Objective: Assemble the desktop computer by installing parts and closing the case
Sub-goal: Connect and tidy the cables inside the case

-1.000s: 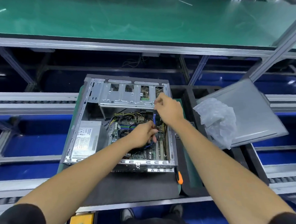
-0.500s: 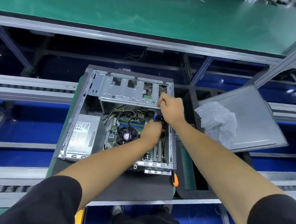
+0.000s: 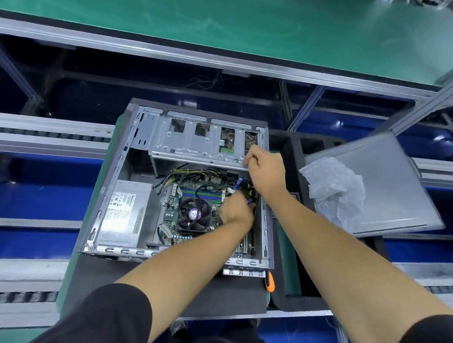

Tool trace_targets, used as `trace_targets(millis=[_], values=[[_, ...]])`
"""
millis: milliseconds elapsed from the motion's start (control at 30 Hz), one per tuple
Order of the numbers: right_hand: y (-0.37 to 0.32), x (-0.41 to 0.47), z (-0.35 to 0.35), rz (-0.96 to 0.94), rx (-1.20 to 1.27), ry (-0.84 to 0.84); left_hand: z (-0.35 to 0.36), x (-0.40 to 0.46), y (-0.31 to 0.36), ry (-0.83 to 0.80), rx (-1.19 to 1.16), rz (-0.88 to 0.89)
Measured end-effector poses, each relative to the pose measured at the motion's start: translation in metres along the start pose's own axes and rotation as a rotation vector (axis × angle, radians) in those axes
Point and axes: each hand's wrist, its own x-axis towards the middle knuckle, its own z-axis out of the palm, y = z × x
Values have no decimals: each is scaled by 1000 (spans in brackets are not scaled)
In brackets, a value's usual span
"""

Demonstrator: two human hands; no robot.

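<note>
My left hand (image 3: 235,210) covers whatever its fingertips touch inside the computer case (image 3: 111,203), so I cannot tell if it holds the blue cable (image 3: 238,184) showing just above it. My right hand (image 3: 266,173) hides the case's far right corner, and its curled fingers hide what they pinch. The power supply (image 3: 125,210) label is too small to read. My forearm covers the case's near rim.
</note>
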Motion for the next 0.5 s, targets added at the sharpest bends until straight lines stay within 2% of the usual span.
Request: trace_targets(millis=[200, 300, 500], values=[[-1, 1, 0, 9, 17, 10, 2, 6, -12, -56, 47, 285], [0, 0, -1, 16, 20, 16, 0, 6, -18, -109, 247, 491], [0, 1, -1, 7, -2, 25, -16, 33, -27, -29, 789, 1076]])
